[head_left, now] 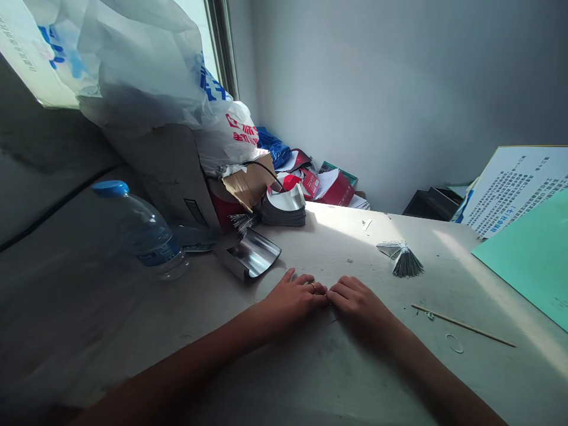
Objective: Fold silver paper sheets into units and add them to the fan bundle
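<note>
Near the middle of the white table, my left hand point(299, 296) and my right hand point(356, 302) meet at the fingertips. The fingers of both are curled and pinched together, and whatever they hold is too small or hidden to make out. A short thin dark line shows just below the fingertips. Left of my left hand lies a curved shiny metal sheet point(260, 255). Beyond it stands a stack of similar curved pieces point(284, 216), beside a bundle of thin metal wires point(243, 222). A fanned bundle of thin silvery wires point(408, 264) rests beyond my right hand.
To the right lie a thin wooden stick point(464, 325), a pale rubber band point(454, 344) and a green board point(532, 260). A plastic bottle with a blue cap point(155, 242) leans at left. Plastic bags point(146, 65) sit on a box, with paper clutter point(331, 186) behind the table.
</note>
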A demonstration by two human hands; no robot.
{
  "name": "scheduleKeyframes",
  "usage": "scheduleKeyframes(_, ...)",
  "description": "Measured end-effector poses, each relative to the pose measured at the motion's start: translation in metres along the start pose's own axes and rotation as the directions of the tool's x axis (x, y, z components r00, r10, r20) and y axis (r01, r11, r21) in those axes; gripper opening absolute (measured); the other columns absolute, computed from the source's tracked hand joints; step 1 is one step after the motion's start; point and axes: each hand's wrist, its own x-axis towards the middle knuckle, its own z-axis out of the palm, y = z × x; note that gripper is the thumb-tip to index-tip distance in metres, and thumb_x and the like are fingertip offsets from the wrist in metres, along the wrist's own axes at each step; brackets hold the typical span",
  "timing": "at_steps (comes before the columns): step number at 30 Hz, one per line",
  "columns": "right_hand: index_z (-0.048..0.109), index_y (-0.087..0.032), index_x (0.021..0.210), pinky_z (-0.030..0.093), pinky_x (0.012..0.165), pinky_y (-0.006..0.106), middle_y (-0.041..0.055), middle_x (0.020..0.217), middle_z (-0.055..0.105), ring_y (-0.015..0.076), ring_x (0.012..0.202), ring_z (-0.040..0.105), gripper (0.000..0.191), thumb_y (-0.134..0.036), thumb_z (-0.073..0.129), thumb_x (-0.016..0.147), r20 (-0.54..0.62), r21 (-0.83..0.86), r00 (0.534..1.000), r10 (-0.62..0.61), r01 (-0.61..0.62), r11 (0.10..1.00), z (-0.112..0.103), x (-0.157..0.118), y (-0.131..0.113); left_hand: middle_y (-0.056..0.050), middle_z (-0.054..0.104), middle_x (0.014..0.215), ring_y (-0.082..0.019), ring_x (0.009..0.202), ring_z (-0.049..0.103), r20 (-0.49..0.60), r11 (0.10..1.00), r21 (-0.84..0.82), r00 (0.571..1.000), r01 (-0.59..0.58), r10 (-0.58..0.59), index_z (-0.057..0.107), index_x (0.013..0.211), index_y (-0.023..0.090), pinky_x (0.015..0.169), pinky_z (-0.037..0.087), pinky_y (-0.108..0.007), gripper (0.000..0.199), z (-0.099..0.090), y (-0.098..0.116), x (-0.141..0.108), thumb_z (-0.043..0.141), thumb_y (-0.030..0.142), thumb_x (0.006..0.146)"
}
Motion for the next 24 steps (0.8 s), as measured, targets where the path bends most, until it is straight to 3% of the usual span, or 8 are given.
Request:
scheduleKeyframes(4,0.064,-0.016,0.077,0.035,0.07,0.035,0.0063,0.075,0.066,0.0216,0.078,0.054,0.02,0.002,0.057,0.084,0.063,-0.126,0.964,0.259,-0.249,0.96,-0.006,-0.004,-0.001,-0.002,0.063,0.136,-0.029,0.129,0.051,0.005,0.999,-0.04,1.0,0.021,-0.021,0.057,0.131,0.036,0.104,0.032,-0.051,0.033,-0.003,0.0,-0.001,0.053,0.025,0.1)
scheduleKeyframes(5,0.063,-0.017,0.075,0.034,0.07,0.035,0.0062,0.074,0.066,0.0216,0.077,0.054,0.021,0.001,0.058,0.083,0.092,-0.138,0.958,0.272,-0.258,0.956,-0.007,-0.006,0.001,-0.003,0.063,0.134,-0.03,0.128,0.052,0.005,0.999,-0.039,0.999,0.036,-0.035,0.057,0.131,0.036,0.103,0.032,-0.051,0.033,-0.004,0.001,-0.001,0.053,0.026,0.1)
scheduleKeyframes(9,0.066,-0.018,0.079,0.036,0.072,0.035,0.0066,0.084,0.069,0.0221,0.082,0.055,0.018,-0.003,0.058,0.085,0.125,-0.114,0.967,0.223,-0.209,0.971,-0.011,-0.012,0.004,-0.004,0.063,0.134,-0.029,0.125,0.054,0.006,0.998,-0.029,0.998,0.06,-0.06,0.059,0.129,0.036,0.103,0.032,-0.051,0.031,-0.009,0.003,-0.003,0.053,0.028,0.1)
scheduleKeyframes(12,0.069,-0.017,0.087,0.038,0.073,0.036,0.0091,0.099,0.071,0.0232,0.087,0.056,0.019,-0.006,0.053,0.089,0.017,-0.061,0.971,0.24,-0.239,0.969,-0.01,-0.009,-0.001,-0.004,0.064,0.13,-0.027,0.122,0.056,-0.016,0.998,-0.026,0.998,0.053,-0.054,0.061,0.127,0.034,0.104,0.032,-0.049,0.029,-0.011,0.004,-0.004,0.052,0.03,0.1)
scheduleKeyframes(15,0.068,-0.014,0.108,0.042,0.084,0.037,0.0119,0.115,0.069,0.025,0.102,0.056,0.027,-0.005,0.049,0.091,-0.048,0.061,0.983,0.178,-0.175,0.983,-0.008,-0.003,-0.008,-0.004,0.065,0.129,-0.027,0.123,0.054,-0.02,0.998,-0.032,0.998,0.053,-0.054,0.062,0.125,0.033,0.108,0.031,-0.051,0.027,-0.012,0.005,-0.005,0.051,0.03,0.1)
scheduleKeyframes(18,0.063,-0.01,0.124,0.043,0.092,0.036,0.0131,0.111,0.07,0.0242,0.105,0.056,0.042,0.0,0.048,0.086,0.043,0.131,0.98,0.193,-0.197,0.972,-0.007,0.002,-0.014,-0.005,0.064,0.132,-0.029,0.127,0.052,0.015,0.996,-0.046,0.997,0.076,-0.075,0.059,0.129,0.034,0.111,0.028,-0.058,0.031,-0.012,0.006,-0.006,0.051,0.031,0.1)
scheduleKeyframes(21,0.066,-0.012,0.122,0.043,0.094,0.037,0.0141,0.107,0.07,0.0252,0.105,0.058,0.048,0.002,0.05,0.08,0.184,0.088,0.924,0.335,-0.355,0.931,-0.01,0.004,-0.016,-0.005,0.057,0.142,-0.032,0.133,0.047,0.044,0.993,-0.056,0.994,0.103,-0.101,0.052,0.138,0.038,0.111,0.025,-0.066,0.039,-0.011,0.006,-0.007,0.05,0.031,0.1)
scheduleKeyframes(24,0.069,-0.019,0.121,0.044,0.091,0.035,0.0123,0.105,0.069,0.0246,0.102,0.06,0.043,-0.003,0.051,0.086,0.236,0.066,0.869,0.435,-0.461,0.885,-0.015,0.001,-0.013,-0.006,0.051,0.149,-0.035,0.139,0.041,0.075,0.989,-0.07,0.989,0.129,-0.124,0.049,0.141,0.041,0.109,0.022,-0.073,0.042,-0.011,0.007,-0.01,0.047,0.034,0.1)
